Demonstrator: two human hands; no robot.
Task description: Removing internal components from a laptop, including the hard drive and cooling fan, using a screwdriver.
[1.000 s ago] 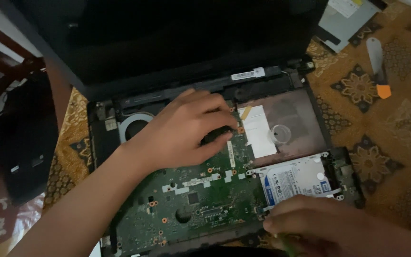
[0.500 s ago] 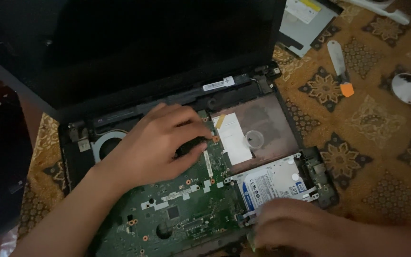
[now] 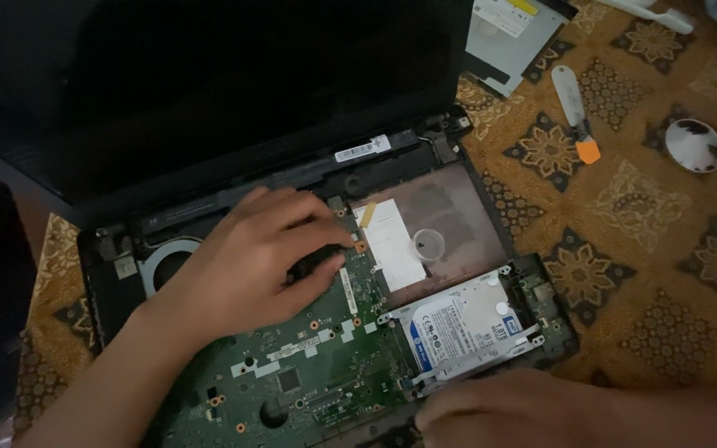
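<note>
Opened black laptop base [image 3: 118,274], its top cover off, lying on a patterned brown-and-gold cloth [image 3: 649,249] with the dark screen [image 3: 209,91] tilted up behind it. Inside, a green circuit board [image 3: 309,373] fills the left and middle of the shell; a round cooling fan [image 3: 163,261] sits at its upper left corner. The left hand [image 3: 251,265] lies palm down on the upper part of the board, fingers bent and pressing on a dark component beneath the fingertips; whether it grips anything cannot be told. To the right of the board, a bare brownish bay [image 3: 450,224] holds a white rectangular sticker [image 3: 392,241] and a small clear round ring [image 3: 429,245]. Below that bay, a silver hard drive with a white-and-blue label [image 3: 458,332] rests in its metal bracket at the lower right corner of the shell. The right hand [image 3: 524,411] rests at the front edge of the base, just below the drive, fingers curled loosely; what it holds, if anything, is hidden. On the cloth beyond the base: a grey slim optical drive [image 3: 508,29] at the upper edge, a white pry tool with an orange tip [image 3: 574,104] near it, and a small round shiny dish [image 3: 695,145] further right.
</note>
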